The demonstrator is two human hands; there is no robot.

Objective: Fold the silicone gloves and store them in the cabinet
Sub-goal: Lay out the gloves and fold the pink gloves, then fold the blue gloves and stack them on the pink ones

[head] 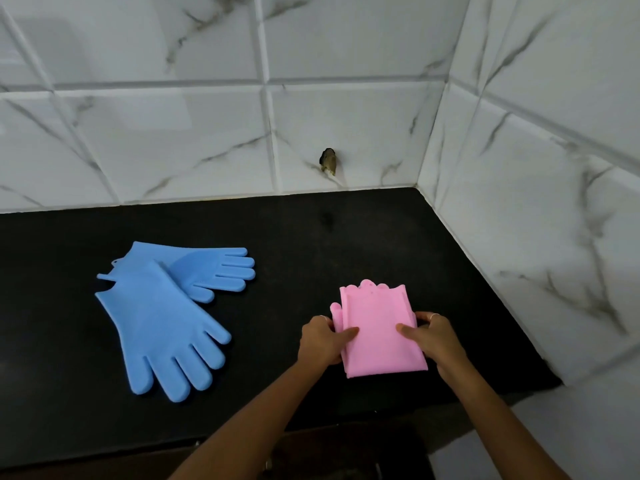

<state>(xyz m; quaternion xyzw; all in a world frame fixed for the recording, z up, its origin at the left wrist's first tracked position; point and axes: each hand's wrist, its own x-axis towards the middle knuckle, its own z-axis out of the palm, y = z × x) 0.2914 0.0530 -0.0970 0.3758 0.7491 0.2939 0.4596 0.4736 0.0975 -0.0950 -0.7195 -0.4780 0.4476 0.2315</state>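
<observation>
Between both hands (322, 341), pink gloves (377, 337) cuffs-away.

Two blue gloves (162, 317) lying flat, one folded pink bundle (379, 330), two hands on it: left hand (322, 339), right hand (434, 337).

Folded pink gloves (379, 332) are seen at 5 o'clock, seemingly stacked. Two blue gloves (166, 317) lie flat and overlapped at 9 o'clock, unfolded.
</observation>
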